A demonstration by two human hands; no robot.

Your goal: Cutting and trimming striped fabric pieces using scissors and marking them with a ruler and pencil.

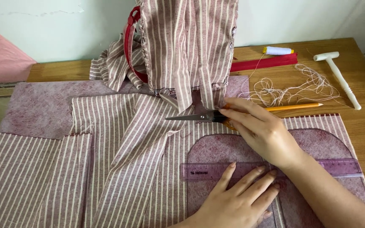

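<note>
The scissors are gripped in the closed right hand — blades best kept level under the hanging striped strap — while the left hand is spread flat on the ruler just below.

Scissors lie on striped fabric, ruler before them; pencil, thread tangle, spool and mallet behind-right.
</note>
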